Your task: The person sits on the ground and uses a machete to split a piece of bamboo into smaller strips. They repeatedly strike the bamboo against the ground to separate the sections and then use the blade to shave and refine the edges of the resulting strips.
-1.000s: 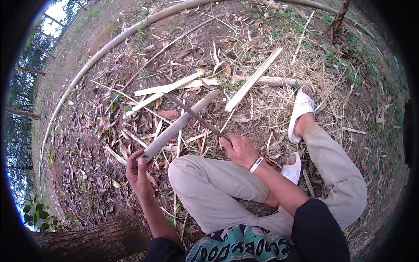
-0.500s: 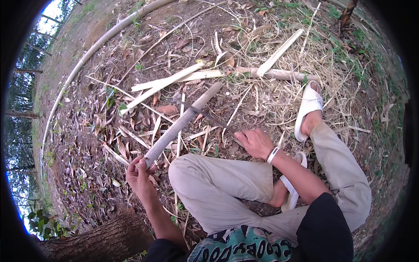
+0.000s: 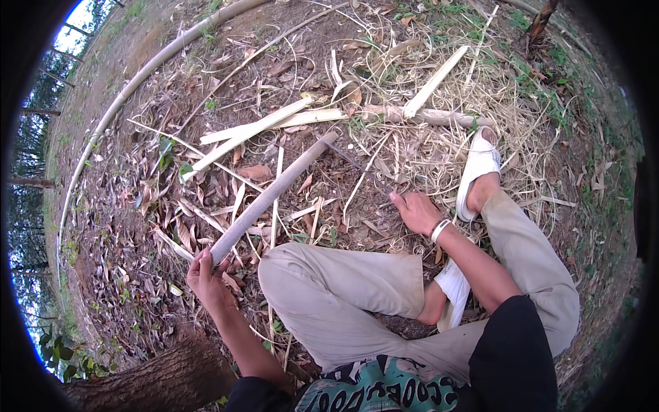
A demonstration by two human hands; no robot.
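Observation:
A greyish bamboo piece [image 3: 274,191] slants up and away to the right over the litter. Its near end is pinched in the fingers of my left hand [image 3: 208,283], beside my bent left knee. My right hand [image 3: 417,213] is closed round the handle of a knife [image 3: 362,167], the handle mostly hidden in the fist. The knife's long, thin, dark blade points up and left, its tip end lying against the far end of the bamboo piece.
Pale split strips [image 3: 247,141] lie crossed beyond the bamboo piece. A thin log [image 3: 439,117] with a pale slat [image 3: 436,81] lies farther off amid curly shavings. A long pole [image 3: 130,93] curves along the left. A tree trunk [image 3: 154,378] lies at lower left, and white sandals [image 3: 480,168] are on my feet.
The blade has moved from the middle of the bamboo piece to its far end. My right hand has shifted right and slightly up; my left hand keeps its hold.

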